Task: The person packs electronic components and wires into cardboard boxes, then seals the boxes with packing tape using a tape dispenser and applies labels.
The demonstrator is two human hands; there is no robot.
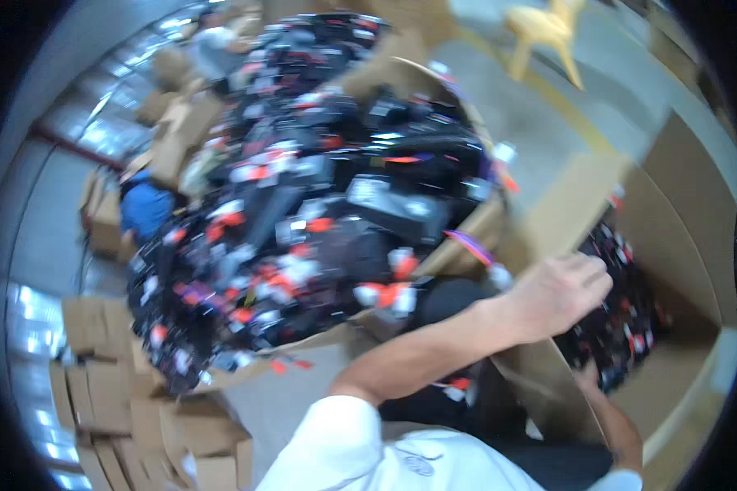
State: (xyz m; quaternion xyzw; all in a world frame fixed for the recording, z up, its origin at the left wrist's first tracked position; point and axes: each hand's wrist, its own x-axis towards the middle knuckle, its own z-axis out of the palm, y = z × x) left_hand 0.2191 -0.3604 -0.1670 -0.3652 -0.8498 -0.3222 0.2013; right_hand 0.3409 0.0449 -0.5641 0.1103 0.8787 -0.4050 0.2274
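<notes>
My left hand [561,290] reaches right across my body to the rim of a tall open cardboard box [680,204]. Its fingers lie at the box's near flap, against black packed items with red and white tags [622,311] inside. The blur hides whether the fingers grip anything. My right hand [587,378] is lower, half hidden behind the box's cardboard flap [549,376], down among the same black items. Only its wrist and forearm show clearly.
A big cardboard bin [467,237] heaped with black tagged packages [319,196] fills the middle. Stacked cardboard cartons [106,385] stand at lower left. A person in blue [146,206] is at the left. A yellow chair [544,33] stands on the grey floor, top right.
</notes>
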